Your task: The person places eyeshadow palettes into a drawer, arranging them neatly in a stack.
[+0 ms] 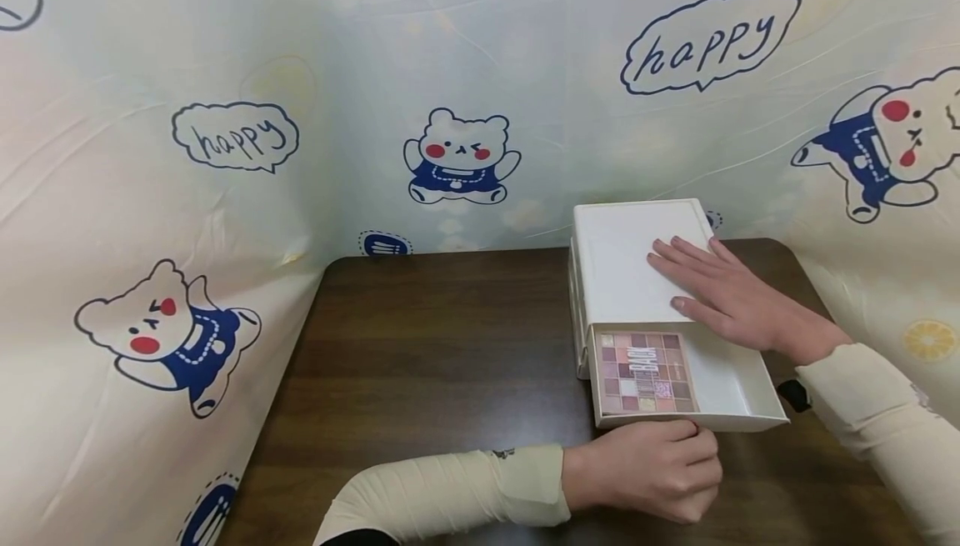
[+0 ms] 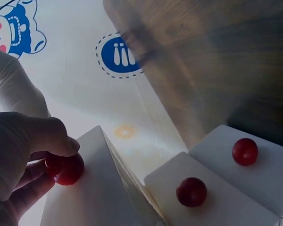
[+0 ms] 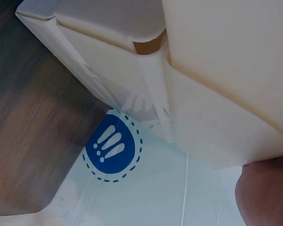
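A small white drawer cabinet stands on the right part of the table. Its top drawer is pulled out toward me. Inside it, against the left side, lies an eyeshadow palette printed with a grid of pinkish squares. My left hand is at the drawer's front; the left wrist view shows its thumb and fingers pinching a round red knob. My right hand rests with straight fingers on the cabinet's top. In the right wrist view only a bit of that hand shows.
Two lower drawers, each with a red knob, sit closed below. The dark wooden table stretches off to the left. A patterned cloth with bears hangs behind and at both sides, close to the cabinet's back.
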{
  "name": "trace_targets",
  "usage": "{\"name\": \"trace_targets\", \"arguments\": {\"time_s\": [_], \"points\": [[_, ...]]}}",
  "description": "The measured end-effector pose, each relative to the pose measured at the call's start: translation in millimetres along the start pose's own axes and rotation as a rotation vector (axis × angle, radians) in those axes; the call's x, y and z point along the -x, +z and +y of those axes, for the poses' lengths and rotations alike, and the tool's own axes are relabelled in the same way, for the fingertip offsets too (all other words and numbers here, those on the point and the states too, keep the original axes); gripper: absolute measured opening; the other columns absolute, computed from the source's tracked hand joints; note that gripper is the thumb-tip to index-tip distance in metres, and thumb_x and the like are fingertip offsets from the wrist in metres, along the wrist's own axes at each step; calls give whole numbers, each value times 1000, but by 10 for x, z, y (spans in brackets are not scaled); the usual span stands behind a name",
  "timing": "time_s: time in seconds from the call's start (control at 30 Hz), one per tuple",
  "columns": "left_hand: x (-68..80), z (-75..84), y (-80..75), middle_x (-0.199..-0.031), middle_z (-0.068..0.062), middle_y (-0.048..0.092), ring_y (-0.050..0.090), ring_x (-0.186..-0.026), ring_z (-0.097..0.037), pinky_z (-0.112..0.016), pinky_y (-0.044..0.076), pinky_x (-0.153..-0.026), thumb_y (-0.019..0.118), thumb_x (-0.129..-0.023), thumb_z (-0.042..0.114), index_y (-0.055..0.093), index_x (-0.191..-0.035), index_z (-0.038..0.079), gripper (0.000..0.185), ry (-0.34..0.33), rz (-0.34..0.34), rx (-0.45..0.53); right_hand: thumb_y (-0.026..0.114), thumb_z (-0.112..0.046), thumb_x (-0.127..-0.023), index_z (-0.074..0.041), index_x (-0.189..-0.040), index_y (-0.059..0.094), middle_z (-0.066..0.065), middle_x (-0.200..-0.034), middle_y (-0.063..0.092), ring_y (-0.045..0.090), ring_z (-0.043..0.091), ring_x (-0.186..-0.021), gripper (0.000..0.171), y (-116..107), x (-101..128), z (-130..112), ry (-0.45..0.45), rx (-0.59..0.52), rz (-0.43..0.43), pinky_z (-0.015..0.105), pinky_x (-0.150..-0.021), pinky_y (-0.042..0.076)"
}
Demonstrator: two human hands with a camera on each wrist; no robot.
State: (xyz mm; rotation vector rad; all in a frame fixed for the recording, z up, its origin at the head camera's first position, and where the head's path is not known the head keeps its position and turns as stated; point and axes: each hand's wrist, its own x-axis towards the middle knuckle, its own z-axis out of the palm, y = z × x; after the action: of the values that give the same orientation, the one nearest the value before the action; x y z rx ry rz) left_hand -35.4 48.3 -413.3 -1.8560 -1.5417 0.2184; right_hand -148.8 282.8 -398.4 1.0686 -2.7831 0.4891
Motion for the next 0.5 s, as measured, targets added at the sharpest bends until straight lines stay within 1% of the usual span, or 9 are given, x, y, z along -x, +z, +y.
{"name": "trace_targets", "arguments": {"time_s": [0.1, 0.2, 0.37, 0.5], "points": [[2, 36, 126, -85, 11, 60, 57, -83, -12, -26, 45, -73, 32, -97, 2, 67, -80, 27, 46, -22, -6, 5, 54, -28, -102, -15, -159, 33, 10, -163, 28, 19, 34, -150, 62, 1, -3, 1, -1, -9, -5, 50, -120, 1], [9, 27, 201, -83, 10, 59, 56, -80, -12, -26, 45, -72, 35, -96, 3, 66, -78, 27, 43, -46, 6, 3, 53, -27, -102, -14, -158, 33, 10, -163, 28, 19, 34, -150, 62, 4, -6, 2, -1, -11, -9, 50, -120, 1], [26, -52, 265, -82, 9, 60, 55, -78, -13, -26, 45, -72, 38, -94, 2, 67, -77, 25, 41, -80, 35, -20, 53, -27, -102, -13, -158, 33, 11, -162, 28, 19, 35, -150, 61, -5, -5, 0, -3, -8, -13, 49, -120, 1], [47, -128, 320, -82, 7, 61, 54, -78, -13, -26, 46, -72, 41, -94, 0, 70, -78, 22, 40, -112, 44, -43, 54, -27, -102, -13, -158, 33, 12, -162, 28, 19, 36, -150, 61, -15, -4, -2, -7, -15, -15, 51, -120, 2]]}}
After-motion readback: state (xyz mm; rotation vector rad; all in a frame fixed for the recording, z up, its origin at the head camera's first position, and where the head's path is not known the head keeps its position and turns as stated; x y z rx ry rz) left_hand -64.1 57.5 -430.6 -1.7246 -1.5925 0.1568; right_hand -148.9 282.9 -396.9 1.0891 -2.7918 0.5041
